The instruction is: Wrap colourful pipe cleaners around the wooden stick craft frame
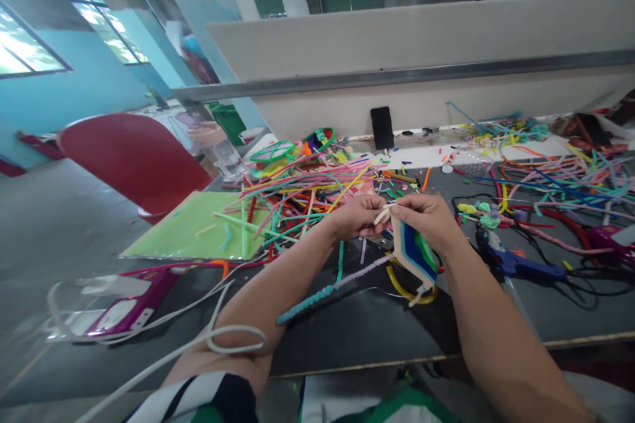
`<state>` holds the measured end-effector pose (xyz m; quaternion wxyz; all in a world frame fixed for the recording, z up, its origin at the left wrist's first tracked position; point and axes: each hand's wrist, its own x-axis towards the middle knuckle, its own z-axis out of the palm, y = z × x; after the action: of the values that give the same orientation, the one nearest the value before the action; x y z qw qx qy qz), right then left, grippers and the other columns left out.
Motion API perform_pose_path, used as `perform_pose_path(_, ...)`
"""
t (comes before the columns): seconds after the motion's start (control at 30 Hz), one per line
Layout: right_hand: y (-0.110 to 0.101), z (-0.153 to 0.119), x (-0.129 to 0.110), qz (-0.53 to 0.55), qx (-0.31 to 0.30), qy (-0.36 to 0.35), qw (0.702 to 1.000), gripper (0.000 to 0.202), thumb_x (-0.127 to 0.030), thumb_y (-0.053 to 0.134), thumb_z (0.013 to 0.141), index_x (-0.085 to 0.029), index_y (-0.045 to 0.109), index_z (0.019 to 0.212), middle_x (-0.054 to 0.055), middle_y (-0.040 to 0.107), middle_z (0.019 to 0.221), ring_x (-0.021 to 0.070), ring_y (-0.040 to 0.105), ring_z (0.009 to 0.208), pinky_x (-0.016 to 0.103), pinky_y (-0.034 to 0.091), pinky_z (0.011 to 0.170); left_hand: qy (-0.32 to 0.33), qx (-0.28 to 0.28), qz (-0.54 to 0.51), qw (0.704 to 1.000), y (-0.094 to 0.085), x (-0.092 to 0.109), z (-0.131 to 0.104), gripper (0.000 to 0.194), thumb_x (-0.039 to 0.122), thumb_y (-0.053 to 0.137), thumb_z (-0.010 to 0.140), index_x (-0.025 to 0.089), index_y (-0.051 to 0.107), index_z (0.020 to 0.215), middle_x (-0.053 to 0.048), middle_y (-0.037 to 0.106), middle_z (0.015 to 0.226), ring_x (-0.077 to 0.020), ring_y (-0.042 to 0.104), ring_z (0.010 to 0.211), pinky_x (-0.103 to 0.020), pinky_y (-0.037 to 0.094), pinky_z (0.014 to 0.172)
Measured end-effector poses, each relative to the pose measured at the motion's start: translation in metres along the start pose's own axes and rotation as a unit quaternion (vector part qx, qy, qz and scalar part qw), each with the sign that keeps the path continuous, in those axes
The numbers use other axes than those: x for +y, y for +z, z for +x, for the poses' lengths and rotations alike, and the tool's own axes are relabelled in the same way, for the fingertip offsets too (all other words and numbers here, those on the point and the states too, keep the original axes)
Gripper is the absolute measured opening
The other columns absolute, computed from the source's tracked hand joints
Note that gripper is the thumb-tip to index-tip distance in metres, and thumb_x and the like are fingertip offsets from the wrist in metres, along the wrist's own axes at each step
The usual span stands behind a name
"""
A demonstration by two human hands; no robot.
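Note:
My left hand (356, 215) is closed in a pinch on a looped cream pipe cleaner end (383, 214). Close beside it, my right hand (427, 217) grips the top of a banded pipe-cleaner piece (411, 254), with cream, light blue, dark blue and green stripes. This piece hangs tilted below my fingers, its right part hidden behind the right hand. A twisted lilac and light blue pipe cleaner (310, 301) stretches over the table from near its left edge. Beneath the piece lies a yellow ring (397, 283), partly covered.
Loose pipe cleaners (317, 178) heap up beyond my hands. To the left are a green sheet (193, 225), a purple power strip (133, 304) and a white cable (218, 337) near my forearm. A blue glue gun (520, 264) lies right. A phone (381, 127) leans at the back.

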<state>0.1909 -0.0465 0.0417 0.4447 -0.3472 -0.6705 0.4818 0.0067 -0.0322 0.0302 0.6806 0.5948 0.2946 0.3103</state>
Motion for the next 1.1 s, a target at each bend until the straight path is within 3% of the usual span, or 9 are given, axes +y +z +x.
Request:
perform_pose_path(0.17, -0.001, 0.002, 0.004, 0.02, -0.01, 0.031, 0.999, 0.025, -0.04, 0.068, 0.071, -0.015, 0.07, 0.07, 0.0, 0.061, 0.058, 0.0103, 0.047, 0.052, 0.024, 0.034, 0.051, 0.011, 0.055, 0.068, 0.996, -0.008, -0.002, 0.004, 0.037, 0.043, 0.074, 0.066, 0.014, 0.053, 0.076, 0.003, 0.058, 0.054, -0.0045, 0.042, 0.035, -0.017, 0.029, 0.037)
perform_pose_path(0.3, 0.0, 0.005, 0.008, 0.004, -0.013, 0.035, 0.999, 0.025, -0.039, 0.068, 0.07, -0.015, 0.071, 0.071, -0.001, 0.059, 0.058, 0.0101, 0.046, 0.053, 0.024, 0.034, 0.052, 0.076, 0.103, 0.196, 0.972, -0.022, 0.025, -0.007, 0.036, 0.041, 0.075, 0.067, 0.013, 0.061, 0.084, 0.002, 0.058, 0.065, -0.0054, 0.047, 0.047, -0.019, 0.038, 0.047)
perform_pose_path(0.37, 0.0, 0.006, 0.01, 0.003, -0.009, 0.041, 0.999, 0.027, -0.041, 0.068, 0.07, -0.014, 0.072, 0.072, -0.001, 0.058, 0.057, 0.0103, 0.045, 0.053, 0.024, 0.033, 0.052, 0.157, 0.134, 0.303, 0.93, -0.022, 0.048, -0.02, 0.027, 0.037, 0.073, 0.07, 0.014, 0.065, 0.08, -0.002, 0.062, 0.078, -0.0088, 0.054, 0.063, -0.021, 0.043, 0.06)
perform_pose_path(0.43, 0.0, 0.007, 0.012, -0.009, -0.002, 0.043, 0.999, 0.028, -0.042, 0.067, 0.07, -0.015, 0.072, 0.072, -0.002, 0.056, 0.056, 0.0102, 0.044, 0.052, 0.024, 0.032, 0.051, 0.173, 0.103, 0.447, 0.871, -0.015, 0.069, -0.034, 0.018, 0.035, 0.069, 0.075, 0.017, 0.07, 0.081, -0.006, 0.064, 0.085, -0.0147, 0.058, 0.082, -0.025, 0.044, 0.075)
perform_pose_path(0.53, 0.0, 0.008, 0.012, -0.026, 0.006, 0.05, 0.998, 0.027, -0.041, 0.066, 0.07, -0.015, 0.071, 0.072, -0.002, 0.056, 0.056, 0.0102, 0.044, 0.052, 0.024, 0.031, 0.05, 0.08, 0.038, 0.612, 0.786, 0.009, 0.083, -0.048, 0.018, 0.033, 0.06, 0.082, 0.021, 0.073, 0.081, -0.005, 0.065, 0.076, -0.0154, 0.059, 0.074, -0.025, 0.042, 0.071)
perform_pose_path(0.63, 0.0, 0.01, 0.014, -0.024, 0.021, 0.059, 0.998, 0.027, -0.041, 0.065, 0.07, -0.015, 0.07, 0.07, -0.001, 0.057, 0.056, 0.0103, 0.044, 0.051, 0.024, 0.032, 0.05, -0.03, 0.082, 0.719, 0.69, 0.037, 0.076, -0.05, 0.026, 0.034, 0.049, 0.086, 0.022, 0.073, 0.087, -0.008, 0.067, 0.074, -0.02, 0.061, 0.071, -0.028, 0.042, 0.067)
perform_pose_path(0.73, 0.0, 0.011, 0.017, -0.013, 0.037, 0.051, 0.998, 0.026, -0.042, 0.065, 0.069, -0.015, 0.069, 0.069, -0.002, 0.055, 0.054, 0.0096, 0.041, 0.049, 0.024, 0.032, 0.049, -0.091, 0.097, 0.759, 0.638, 0.057, 0.061, -0.046, 0.033, 0.033, 0.039, 0.09, 0.02, 0.069, 0.097, -0.012, 0.069, 0.079, -0.0257, 0.064, 0.071, -0.032, 0.043, 0.064)
perform_pose_path(0.93, -0.002, 0.014, 0.024, -0.018, 0.071, 0.035, 0.997, 0.026, -0.041, 0.062, 0.07, -0.015, 0.068, 0.066, -0.002, 0.055, 0.054, 0.0103, 0.043, 0.05, 0.023, 0.031, 0.049, -0.149, 0.115, 0.751, 0.633, 0.073, 0.049, -0.04, 0.038, 0.034, 0.031, 0.092, 0.021, 0.066, 0.087, -0.014, 0.069, 0.082, -0.0291, 0.067, 0.077, -0.034, 0.045, 0.063)
perform_pose_path(1.1, -0.002, 0.014, 0.02, -0.016, 0.095, 0.035, 0.995, 0.025, -0.039, 0.062, 0.068, -0.015, 0.069, 0.066, -0.003, 0.053, 0.053, 0.0094, 0.041, 0.05, 0.023, 0.031, 0.05, -0.148, 0.151, 0.733, 0.646, 0.071, 0.039, -0.031, 0.04, 0.03, 0.029, 0.091, 0.015, 0.055, 0.118, -0.017, 0.069, 0.088, -0.0298, 0.067, 0.077, -0.035, 0.045, 0.063)
